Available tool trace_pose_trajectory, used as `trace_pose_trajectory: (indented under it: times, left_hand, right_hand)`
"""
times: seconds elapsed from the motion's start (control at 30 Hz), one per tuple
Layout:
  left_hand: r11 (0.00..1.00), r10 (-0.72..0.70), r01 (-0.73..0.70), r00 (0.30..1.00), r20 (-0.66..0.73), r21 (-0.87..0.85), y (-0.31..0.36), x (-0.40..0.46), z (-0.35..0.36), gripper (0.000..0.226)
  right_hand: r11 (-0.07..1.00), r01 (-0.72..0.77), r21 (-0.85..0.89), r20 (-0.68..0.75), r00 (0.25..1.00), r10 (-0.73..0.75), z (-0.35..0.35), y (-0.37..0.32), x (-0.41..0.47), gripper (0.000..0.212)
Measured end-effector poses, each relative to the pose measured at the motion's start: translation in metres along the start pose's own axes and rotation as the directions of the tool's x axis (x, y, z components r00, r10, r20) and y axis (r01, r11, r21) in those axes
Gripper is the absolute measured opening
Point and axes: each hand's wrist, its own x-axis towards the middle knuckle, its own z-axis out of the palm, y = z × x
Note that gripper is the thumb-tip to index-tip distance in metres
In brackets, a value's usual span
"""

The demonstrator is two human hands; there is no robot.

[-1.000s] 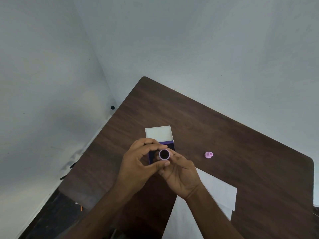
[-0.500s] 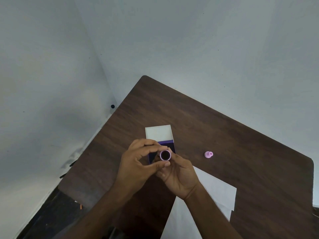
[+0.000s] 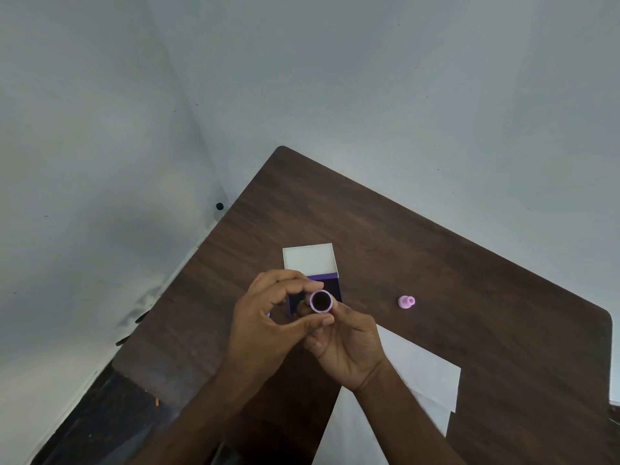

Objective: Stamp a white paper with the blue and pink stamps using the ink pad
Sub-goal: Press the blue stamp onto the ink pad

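- Head view, frame centre: both hands raised over the counter (image 3: 469,256), meeting around one small round stamp (image 3: 321,301).
- Left hand (image 3: 268,317): fingers curled, thumb and forefinger pinching the stamp's pale purple rim from 9 o'clock.
- Right hand (image 3: 349,344): fingers curled under and around the stamp from 4 o'clock, face of the stamp turned up toward the camera, dark inside the rim.
- Ink pad (image 3: 313,280): open on the counter directly behind the hands at 12 o'clock, white lid (image 3: 308,258) flipped back, dark pad partly hidden by the fingers.
- Pink piece (image 3: 406,301), a knob or cap by its look: alone on the counter at 3 o'clock of the hands, well apart.
- White paper (image 3: 422,374): at 5 o'clock, partly under the right forearm, no marks visible on the part showing.
- Step in hand, by judgement: readying or checking the stamp before use.
- Next move likely calls for turning the face downward, pressing it onto the pad, then flat onto the paper.
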Motion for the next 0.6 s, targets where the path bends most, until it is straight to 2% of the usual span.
trace_pose_trajectory:
  times: [0.23,0.33,0.43,0.53,0.6]
  left_hand:
    - [1.000,-0.018,0.018,1.000,-0.009,0.011,-0.004,0.000,0.001,0.052]
    - [0.999,-0.039,0.039,0.999,-0.018,0.000,-0.004,-0.002,0.003,0.054]
    - [0.998,-0.057,0.057,0.998,-0.014,-0.003,-0.007,-0.002,0.005,0.047]
    - [0.992,-0.084,0.082,0.996,-0.021,-0.093,-0.012,-0.004,0.009,0.036]
    - [0.979,-0.143,0.142,0.990,0.001,-0.148,-0.021,-0.008,0.014,0.045]
  right_hand:
    - [1.000,-0.006,0.026,0.043,0.999,0.005,0.002,0.001,0.000,0.044]
    - [0.998,0.016,0.061,0.028,0.999,-0.018,0.000,0.003,0.000,0.050]
    - [0.997,0.039,0.061,0.034,0.999,-0.041,-0.002,0.004,0.000,0.046]
    - [0.998,0.055,-0.014,-0.030,0.998,-0.055,-0.007,0.001,0.004,0.042]
    - [0.985,0.069,-0.156,-0.115,0.990,-0.087,-0.012,-0.005,0.009,0.029]
